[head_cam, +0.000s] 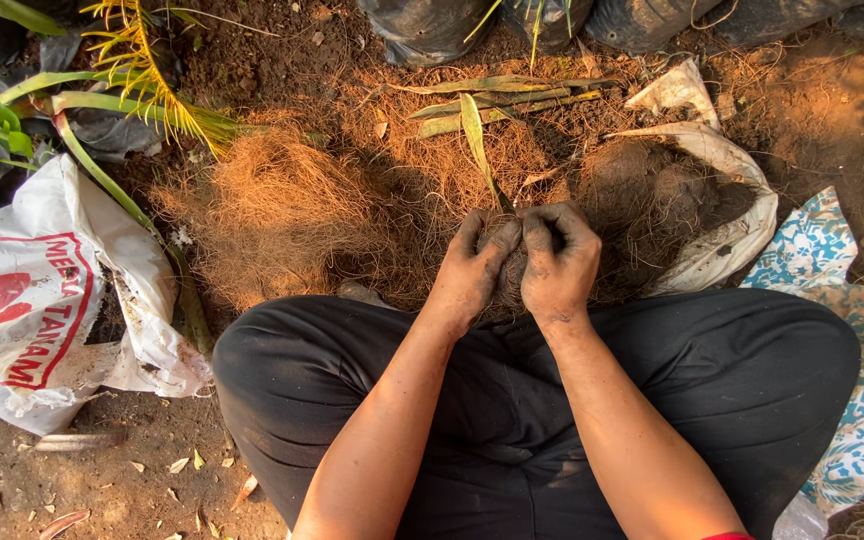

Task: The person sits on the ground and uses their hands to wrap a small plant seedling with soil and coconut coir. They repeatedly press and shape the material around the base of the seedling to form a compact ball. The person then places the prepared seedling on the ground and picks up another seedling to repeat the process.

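Root ball: pressed between my palms, above my lap.
Left hand: cupped around it.
Right hand: gripping it.

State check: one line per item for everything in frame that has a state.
Left hand: soil-smeared, closed around the ball.
Right hand: soil-smeared, closed around the ball.
Brown fibre-wrapped root ball: gripped between both hands, a green leaf rising from it.
White printed plastic sack: crumpled, lying on its side.
White soil bag: open, soil inside.
Loose brown coconut fibre pile: heaped on ground.
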